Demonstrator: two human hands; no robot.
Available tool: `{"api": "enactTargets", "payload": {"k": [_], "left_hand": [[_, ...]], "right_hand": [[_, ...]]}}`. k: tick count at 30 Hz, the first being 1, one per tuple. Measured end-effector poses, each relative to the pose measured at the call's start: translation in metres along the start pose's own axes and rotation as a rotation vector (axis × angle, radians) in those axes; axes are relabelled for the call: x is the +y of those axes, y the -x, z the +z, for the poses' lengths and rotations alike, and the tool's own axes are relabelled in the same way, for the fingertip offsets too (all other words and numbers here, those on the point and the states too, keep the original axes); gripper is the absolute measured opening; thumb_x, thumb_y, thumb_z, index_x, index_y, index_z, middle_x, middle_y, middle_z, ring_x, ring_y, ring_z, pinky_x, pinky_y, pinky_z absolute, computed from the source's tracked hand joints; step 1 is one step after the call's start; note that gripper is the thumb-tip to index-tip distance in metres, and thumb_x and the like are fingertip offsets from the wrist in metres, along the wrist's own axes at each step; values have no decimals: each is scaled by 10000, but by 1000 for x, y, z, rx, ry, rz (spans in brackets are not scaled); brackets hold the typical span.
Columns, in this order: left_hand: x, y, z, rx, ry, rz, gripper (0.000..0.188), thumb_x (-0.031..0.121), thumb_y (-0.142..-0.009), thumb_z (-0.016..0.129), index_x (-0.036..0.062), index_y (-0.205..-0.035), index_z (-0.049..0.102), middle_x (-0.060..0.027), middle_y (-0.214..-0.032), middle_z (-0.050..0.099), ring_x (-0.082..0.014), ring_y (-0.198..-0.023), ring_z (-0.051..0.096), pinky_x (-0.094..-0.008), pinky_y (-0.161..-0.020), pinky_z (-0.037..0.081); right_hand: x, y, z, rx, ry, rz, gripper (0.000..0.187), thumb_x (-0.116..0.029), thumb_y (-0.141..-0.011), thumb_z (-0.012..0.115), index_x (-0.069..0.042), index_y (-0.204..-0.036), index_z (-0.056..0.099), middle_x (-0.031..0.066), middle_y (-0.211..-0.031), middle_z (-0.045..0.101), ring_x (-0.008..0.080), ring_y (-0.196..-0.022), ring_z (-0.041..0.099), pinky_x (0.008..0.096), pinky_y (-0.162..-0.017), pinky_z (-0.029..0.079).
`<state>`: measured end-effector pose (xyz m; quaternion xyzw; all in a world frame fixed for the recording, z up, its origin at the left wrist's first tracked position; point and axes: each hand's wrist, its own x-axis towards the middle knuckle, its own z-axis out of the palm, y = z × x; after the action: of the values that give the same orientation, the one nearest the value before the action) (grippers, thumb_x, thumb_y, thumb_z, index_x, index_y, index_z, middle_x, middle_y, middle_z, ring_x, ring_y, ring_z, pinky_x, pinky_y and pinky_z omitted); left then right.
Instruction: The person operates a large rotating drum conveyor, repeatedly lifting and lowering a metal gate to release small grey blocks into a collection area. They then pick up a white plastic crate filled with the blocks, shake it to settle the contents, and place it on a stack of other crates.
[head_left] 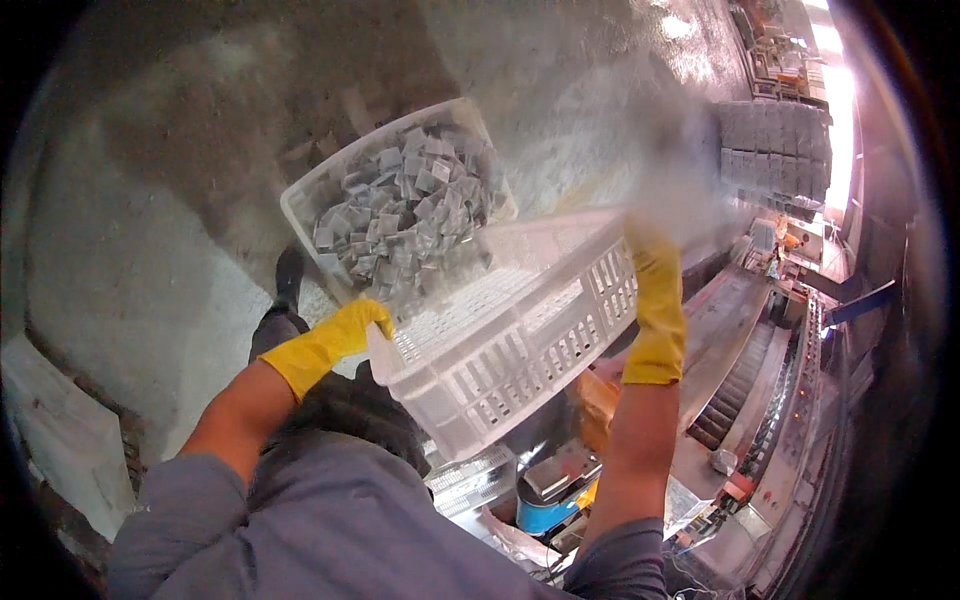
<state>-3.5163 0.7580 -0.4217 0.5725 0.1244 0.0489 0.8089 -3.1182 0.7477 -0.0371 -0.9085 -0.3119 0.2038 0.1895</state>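
A white slotted plastic crate (517, 352) hangs tilted in front of me, its open side turned away toward a second bin. My left hand (345, 335), in a yellow rubber glove, is closed around the crate's near left corner. At the crate's right end is my right hand (648, 245), in a matching glove; it grips the rim there, though a blur hides part of its fingers. Beyond the crate, a white bin (372, 132) on the floor holds a heap of small grey square pieces (400, 205). The crate overlaps this bin's near right side, and no pieces show in its visible interior.
To the right runs a long machine with a conveyor (740, 375). Stacked grey blocks (775, 150) stand farther back. Below the crate are a blue machine part (545, 512) and another white slotted crate (475, 482). A pale slab (65, 430) lies at left.
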Motion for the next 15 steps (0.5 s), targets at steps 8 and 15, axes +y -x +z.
{"api": "enactTargets", "payload": {"k": [8,15], "left_hand": [[85,37,-9,46,-210,96,99,123,-710,770,120,-805,745,-126,-840,717,-374,-873,686,-436,-804,524],[132,48,-38,-36,-135,225,107,129,-750,783,149,-844,736,-91,-881,728,-340,-892,701,-475,-996,487]], "right_hand": [[-56,28,-30,19,-26,-18,569,-510,-1040,661,30,-1209,722,66,-1089,745,178,-1010,657,305,-931,509],[-159,56,-53,-219,-516,-18,438,-349,-1107,577,-2,-1364,647,130,-1298,683,221,-1228,632,349,-1076,503]]}}
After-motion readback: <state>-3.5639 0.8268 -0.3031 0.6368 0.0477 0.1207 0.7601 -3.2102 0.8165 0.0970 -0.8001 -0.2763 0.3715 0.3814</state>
